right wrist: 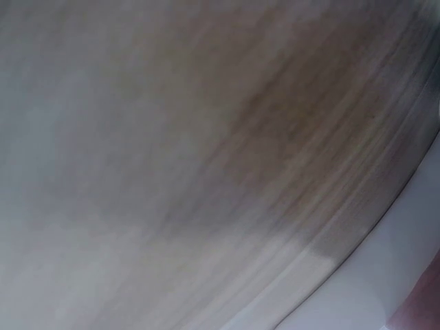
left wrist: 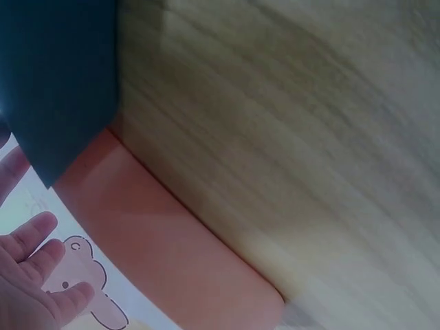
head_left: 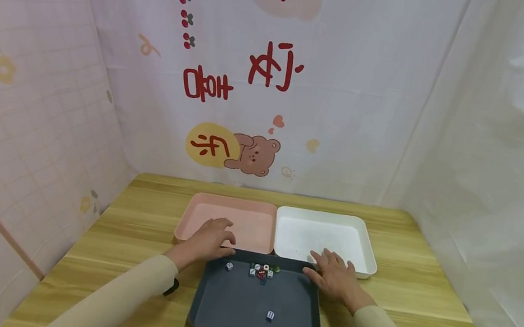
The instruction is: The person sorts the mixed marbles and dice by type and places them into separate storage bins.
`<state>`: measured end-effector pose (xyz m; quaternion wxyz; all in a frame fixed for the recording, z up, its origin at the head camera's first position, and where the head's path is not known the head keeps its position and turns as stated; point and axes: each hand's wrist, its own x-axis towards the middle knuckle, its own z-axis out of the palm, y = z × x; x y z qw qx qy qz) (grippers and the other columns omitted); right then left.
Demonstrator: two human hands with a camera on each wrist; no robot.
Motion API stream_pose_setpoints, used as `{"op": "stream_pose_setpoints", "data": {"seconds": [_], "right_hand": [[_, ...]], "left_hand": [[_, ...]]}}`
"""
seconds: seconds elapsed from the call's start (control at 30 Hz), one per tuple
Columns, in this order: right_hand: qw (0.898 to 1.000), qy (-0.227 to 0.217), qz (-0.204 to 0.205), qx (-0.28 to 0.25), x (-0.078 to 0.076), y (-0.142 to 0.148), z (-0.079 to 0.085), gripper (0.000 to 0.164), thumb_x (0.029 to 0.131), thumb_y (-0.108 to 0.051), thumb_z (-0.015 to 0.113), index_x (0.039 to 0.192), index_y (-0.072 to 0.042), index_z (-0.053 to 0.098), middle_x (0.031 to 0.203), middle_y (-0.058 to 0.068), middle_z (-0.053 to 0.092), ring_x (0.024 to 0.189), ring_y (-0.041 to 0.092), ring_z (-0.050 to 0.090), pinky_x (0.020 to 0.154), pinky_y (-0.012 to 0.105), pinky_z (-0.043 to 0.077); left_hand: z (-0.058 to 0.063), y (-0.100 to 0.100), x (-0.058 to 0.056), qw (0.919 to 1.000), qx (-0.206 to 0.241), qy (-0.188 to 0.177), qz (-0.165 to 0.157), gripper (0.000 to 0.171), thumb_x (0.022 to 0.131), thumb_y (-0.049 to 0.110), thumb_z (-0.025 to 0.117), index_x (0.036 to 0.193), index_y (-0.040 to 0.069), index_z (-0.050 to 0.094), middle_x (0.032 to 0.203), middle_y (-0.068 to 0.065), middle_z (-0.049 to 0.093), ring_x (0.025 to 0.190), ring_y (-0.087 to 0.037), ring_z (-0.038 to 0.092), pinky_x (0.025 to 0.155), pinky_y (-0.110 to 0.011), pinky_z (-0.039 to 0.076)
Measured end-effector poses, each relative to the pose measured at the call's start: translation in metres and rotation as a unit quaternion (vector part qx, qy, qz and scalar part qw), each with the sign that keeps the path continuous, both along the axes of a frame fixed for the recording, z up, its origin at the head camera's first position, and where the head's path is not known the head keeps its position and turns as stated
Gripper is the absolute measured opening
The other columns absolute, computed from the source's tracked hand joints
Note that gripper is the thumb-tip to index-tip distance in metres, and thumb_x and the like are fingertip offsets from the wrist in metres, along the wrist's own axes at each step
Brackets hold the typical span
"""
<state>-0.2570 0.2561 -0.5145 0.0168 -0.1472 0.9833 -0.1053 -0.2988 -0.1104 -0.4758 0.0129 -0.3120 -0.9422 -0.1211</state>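
My left hand hovers at the far left corner of a dark grey tray, its fingers loosely bent above the near edge of a pink tray. At the far right corner of the dark tray is my right hand, fingers spread over the near rim of a white tray. In the dark tray, several white, red and green dice cluster by the far wall. One white die lies near my left thumb, another white die towards the front. The left wrist view shows relaxed left fingers holding nothing.
The trays stand on a wood-grain table, pink and white side by side behind the dark one. A printed white curtain hangs behind the table, with more cloth at both sides. In the right wrist view, mostly blurred tabletop shows.
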Motion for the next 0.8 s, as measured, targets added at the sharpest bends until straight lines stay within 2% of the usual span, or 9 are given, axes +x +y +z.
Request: {"op": "stream_pose_setpoints", "data": {"seconds": [0.5,0.8], "right_hand": [[1.0,0.008,-0.001,0.003,-0.0008,0.0001,0.0006,0.069,0.099,-0.062,0.044,0.148,-0.014,0.048,0.148,0.025,0.042,0.134,0.046,0.039,0.101,0.075,0.025],[1.0,0.008,-0.002,0.003,-0.0001,-0.0005,0.0004,0.069,0.098,-0.062,0.045,0.147,-0.013,0.049,0.147,0.025,0.043,0.134,0.046,0.04,0.101,0.075,0.026]], "left_hand": [[-0.0051,0.0023,0.0068,1.0,-0.006,0.003,0.001,0.019,0.091,0.035,0.073,0.101,0.019,0.075,0.141,-0.017,0.051,0.137,-0.035,0.039,0.111,-0.06,0.026],[-0.0017,0.0011,0.0056,1.0,0.005,-0.003,0.0,0.023,0.092,0.034,0.072,0.106,0.015,0.075,0.143,-0.019,0.049,0.138,-0.036,0.037,0.112,-0.06,0.024]]}}
